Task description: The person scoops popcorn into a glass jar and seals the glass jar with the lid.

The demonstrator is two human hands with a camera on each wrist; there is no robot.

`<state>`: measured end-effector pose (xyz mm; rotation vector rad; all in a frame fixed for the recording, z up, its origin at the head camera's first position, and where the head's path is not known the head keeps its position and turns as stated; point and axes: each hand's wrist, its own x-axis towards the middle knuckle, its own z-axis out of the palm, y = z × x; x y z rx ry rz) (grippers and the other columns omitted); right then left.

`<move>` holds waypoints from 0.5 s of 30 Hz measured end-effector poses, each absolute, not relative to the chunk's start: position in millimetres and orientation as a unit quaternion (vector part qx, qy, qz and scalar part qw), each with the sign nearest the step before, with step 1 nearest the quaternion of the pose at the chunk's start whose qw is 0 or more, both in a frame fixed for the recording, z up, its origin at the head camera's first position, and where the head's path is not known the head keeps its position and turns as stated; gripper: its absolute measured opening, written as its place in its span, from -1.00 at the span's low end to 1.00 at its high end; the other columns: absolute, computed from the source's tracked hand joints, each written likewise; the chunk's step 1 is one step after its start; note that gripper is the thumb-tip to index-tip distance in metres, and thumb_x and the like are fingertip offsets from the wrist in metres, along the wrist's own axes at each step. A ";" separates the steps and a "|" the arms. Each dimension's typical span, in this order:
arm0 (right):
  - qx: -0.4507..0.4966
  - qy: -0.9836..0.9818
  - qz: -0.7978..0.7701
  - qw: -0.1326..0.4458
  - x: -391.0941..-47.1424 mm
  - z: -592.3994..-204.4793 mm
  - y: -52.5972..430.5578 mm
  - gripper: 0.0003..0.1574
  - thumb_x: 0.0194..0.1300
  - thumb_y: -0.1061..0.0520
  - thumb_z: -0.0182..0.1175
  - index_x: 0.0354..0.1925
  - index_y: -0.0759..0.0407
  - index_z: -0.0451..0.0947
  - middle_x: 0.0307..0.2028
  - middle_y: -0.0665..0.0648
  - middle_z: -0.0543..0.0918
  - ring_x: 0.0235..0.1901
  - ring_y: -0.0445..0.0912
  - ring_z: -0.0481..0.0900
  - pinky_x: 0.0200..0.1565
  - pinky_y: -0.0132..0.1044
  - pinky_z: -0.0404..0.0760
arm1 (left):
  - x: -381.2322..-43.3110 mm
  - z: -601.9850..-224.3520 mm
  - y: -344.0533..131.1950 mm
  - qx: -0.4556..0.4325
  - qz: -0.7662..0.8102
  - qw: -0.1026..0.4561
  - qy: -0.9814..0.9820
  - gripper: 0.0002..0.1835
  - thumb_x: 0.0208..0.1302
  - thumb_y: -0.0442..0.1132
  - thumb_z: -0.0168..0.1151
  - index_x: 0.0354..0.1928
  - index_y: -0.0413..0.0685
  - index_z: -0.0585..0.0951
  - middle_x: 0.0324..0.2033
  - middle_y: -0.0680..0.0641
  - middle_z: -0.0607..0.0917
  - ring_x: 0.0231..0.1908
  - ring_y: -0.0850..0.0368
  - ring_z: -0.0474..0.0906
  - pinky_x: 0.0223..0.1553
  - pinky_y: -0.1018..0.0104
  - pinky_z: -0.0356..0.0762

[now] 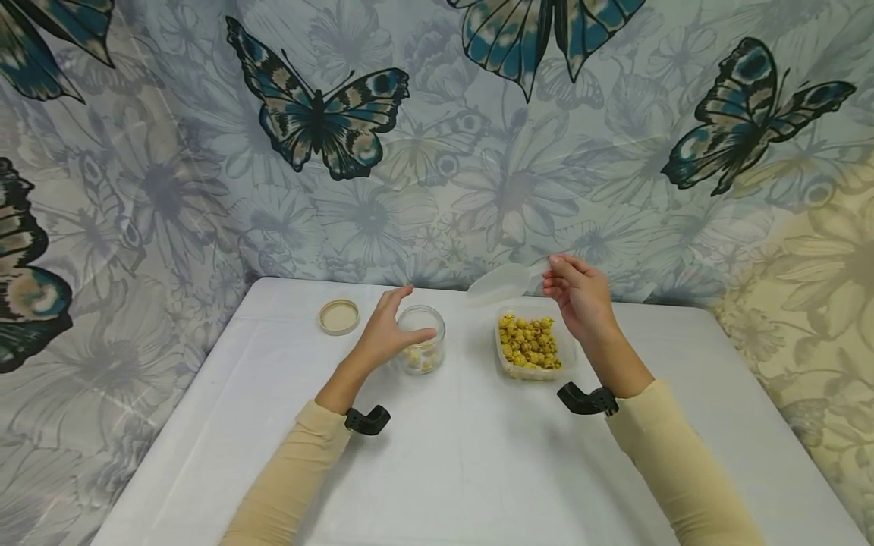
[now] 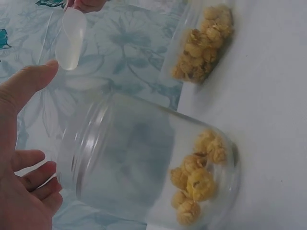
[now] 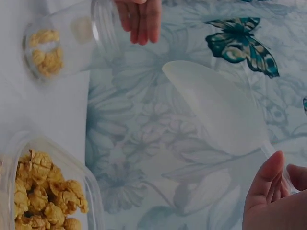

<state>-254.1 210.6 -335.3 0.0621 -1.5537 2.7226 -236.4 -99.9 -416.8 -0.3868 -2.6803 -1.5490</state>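
A clear glass jar stands upright with several pieces of yellow popcorn at its bottom. My left hand is beside the jar's mouth, thumb and fingers spread apart; in the left wrist view the thumb is clear of the glass. Up on the right, my right hand pinches the handle of a translucent white scoop. The scoop is held in the air behind a plastic container, and no popcorn shows in it. Yellow caramel-like popcorn fills much of that container.
Left of the jar, a round lid with a pale rim lies on the white table. Just behind the table's far edge hangs a floral cloth with butterflies. The popcorn container stands to the right of the jar, with a gap between.
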 end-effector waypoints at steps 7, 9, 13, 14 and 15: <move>0.015 -0.490 0.871 0.019 -254.5 -333.0 218.6 -0.92 0.34 0.26 0.20 -0.32 0.21 0.62 -0.56 0.09 0.68 -0.60 -0.15 0.63 -0.50 -0.42 0.64 | -237.2 -411.9 -90.4 -0.142 -0.495 0.026 -0.857 0.00 0.02 0.00 0.51 0.47 -0.06 0.20 0.38 -0.20 0.24 0.42 -0.18 0.18 0.39 -0.20 0.20; 0.008 -0.491 0.871 0.027 -254.5 -332.6 220.5 -0.92 0.33 0.26 0.21 -0.31 0.21 0.63 -0.56 0.09 0.68 -0.59 -0.15 0.62 -0.50 -0.42 0.64 | -237.0 -410.5 -87.6 -0.144 -0.496 0.026 -0.856 0.00 0.01 0.01 0.51 0.47 -0.05 0.21 0.37 -0.19 0.24 0.42 -0.19 0.18 0.38 -0.21 0.22; 0.001 -0.493 0.869 0.037 -254.3 -332.4 223.6 -0.95 0.32 0.26 0.22 -0.29 0.22 0.62 -0.56 0.09 0.68 -0.58 -0.15 0.62 -0.49 -0.42 0.65 | -236.6 -407.7 -81.9 -0.152 -0.497 0.022 -0.854 0.01 0.01 0.03 0.50 0.47 -0.05 0.21 0.39 -0.17 0.22 0.43 -0.19 0.16 0.37 -0.23 0.22; 0.000 -0.493 0.869 0.039 -254.2 -332.4 224.3 -0.95 0.32 0.26 0.22 -0.28 0.22 0.62 -0.56 0.09 0.68 -0.58 -0.15 0.62 -0.49 -0.42 0.65 | -236.4 -407.1 -80.5 -0.154 -0.497 0.022 -0.854 0.01 0.01 0.03 0.50 0.47 -0.05 0.21 0.40 -0.16 0.22 0.43 -0.18 0.15 0.37 -0.23 0.21; 0.001 -0.491 0.870 0.042 -254.1 -332.4 224.8 -0.95 0.32 0.26 0.22 -0.27 0.22 0.62 -0.56 0.09 0.68 -0.59 -0.15 0.62 -0.49 -0.42 0.65 | -236.3 -406.4 -79.2 -0.156 -0.497 0.022 -0.853 0.01 0.01 0.03 0.50 0.47 -0.06 0.21 0.41 -0.16 0.21 0.43 -0.18 0.15 0.37 -0.23 0.21</move>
